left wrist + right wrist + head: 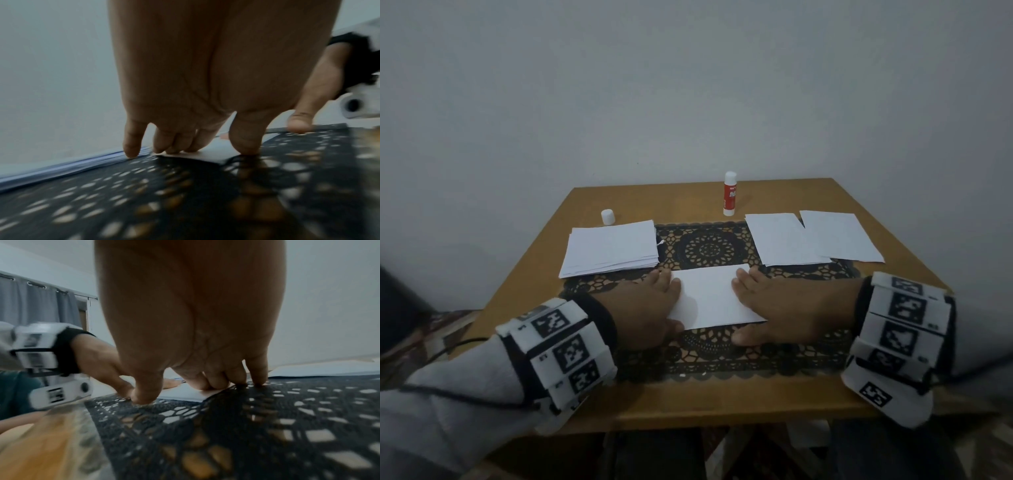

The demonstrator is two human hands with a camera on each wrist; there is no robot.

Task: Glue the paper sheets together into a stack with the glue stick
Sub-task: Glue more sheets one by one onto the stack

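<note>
- Two hands lie flat on one sheet of paper [712, 296] in the near middle of the desk [722, 401], one at each end of it.
- The left hand [643, 308] covers the sheet's left end, fingers straight and spread a little; in the left wrist view three fingertips [174, 148] press on the paper's edge, while the little finger touches the mat by the pile and the thumb [244, 142] comes down on the mat beside the sheet.
- The right hand [787, 308] covers the right end in the same way, fingers straight; its thumb rests on the mat just near of the sheet.
- The sheet lies on a black lace mat [722, 356] spread across the middle of the desk.
- Left of the mat's centre, just beyond the left hand, sits a pile of white sheets [613, 248], its edges slightly fanned.
- On the right, two more lots of white paper [815, 240] lie side by side and overlap a little.
- The glue stick [730, 194] stands upright at the far side of the desk, red label facing near, well apart from both hands.
- Its white cap [607, 217] stands alone at the far left, just behind the pile.
- Both wrists wear white bands with black square markers [561, 346].
</note>
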